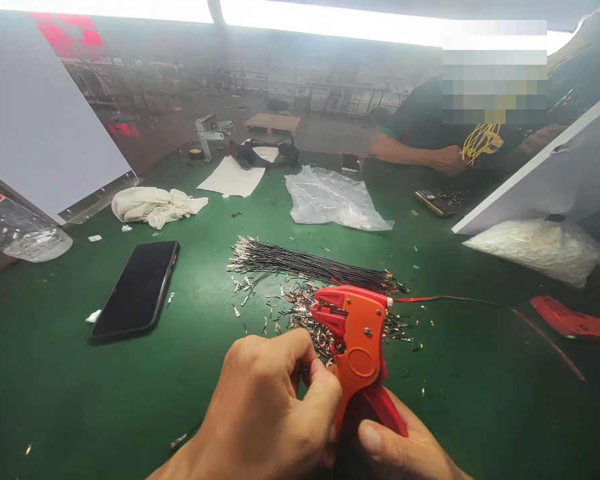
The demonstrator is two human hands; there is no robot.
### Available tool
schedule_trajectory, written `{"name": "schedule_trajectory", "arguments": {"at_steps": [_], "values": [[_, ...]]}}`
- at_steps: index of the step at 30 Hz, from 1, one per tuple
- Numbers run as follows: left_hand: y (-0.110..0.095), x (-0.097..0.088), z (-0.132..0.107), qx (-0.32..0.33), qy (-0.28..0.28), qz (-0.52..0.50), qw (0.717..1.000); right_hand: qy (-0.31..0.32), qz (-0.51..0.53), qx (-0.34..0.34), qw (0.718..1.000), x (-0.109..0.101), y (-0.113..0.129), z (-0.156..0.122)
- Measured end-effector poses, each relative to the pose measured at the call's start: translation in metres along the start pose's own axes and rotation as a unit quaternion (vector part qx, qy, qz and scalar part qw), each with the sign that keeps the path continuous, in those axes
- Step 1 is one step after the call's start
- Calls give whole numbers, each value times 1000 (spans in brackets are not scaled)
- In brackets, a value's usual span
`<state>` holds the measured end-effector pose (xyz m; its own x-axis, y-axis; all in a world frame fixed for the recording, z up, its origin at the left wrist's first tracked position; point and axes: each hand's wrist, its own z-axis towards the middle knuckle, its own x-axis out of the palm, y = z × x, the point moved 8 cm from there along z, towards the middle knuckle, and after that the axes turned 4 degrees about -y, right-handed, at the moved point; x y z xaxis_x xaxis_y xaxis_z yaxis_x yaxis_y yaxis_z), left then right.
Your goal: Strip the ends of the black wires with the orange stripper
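My right hand (405, 440) is closed round the handles of an orange and red wire stripper (363, 333), held upright with its red jaws facing left. Close against the tool's left side, my left hand (280, 393) has its thumb and fingers pinched together; whatever is between them is hidden. A crimped wire end (179, 441) pokes out from behind my left forearm. Beyond the stripper lies a bundle of black wires (310, 262) with metal terminals at the left ends. Short cut scraps with bare copper (300, 303) are heaped behind and beside the jaws.
A black phone (137, 290) lies left on the green table (55, 373). Farther back are a white cloth (155, 207), paper (233, 177) and a clear plastic bag (333, 197). At right lie a filled bag (535, 248) and a red tool (575, 319). Opposite, a person's hand (453, 160) holds yellow wires.
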<state>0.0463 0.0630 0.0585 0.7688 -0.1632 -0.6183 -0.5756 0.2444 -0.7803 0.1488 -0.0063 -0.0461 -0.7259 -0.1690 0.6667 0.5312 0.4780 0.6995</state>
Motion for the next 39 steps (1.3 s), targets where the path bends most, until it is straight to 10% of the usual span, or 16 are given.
{"name": "schedule_trajectory", "arguments": {"at_steps": [28,39], "values": [[10,21,-4,-30,107,31,993,-153,-4,58,986,-22,-15,-10],[9,-6,7,37,22,35,998,1,163,39,986,2,2,-7]]}}
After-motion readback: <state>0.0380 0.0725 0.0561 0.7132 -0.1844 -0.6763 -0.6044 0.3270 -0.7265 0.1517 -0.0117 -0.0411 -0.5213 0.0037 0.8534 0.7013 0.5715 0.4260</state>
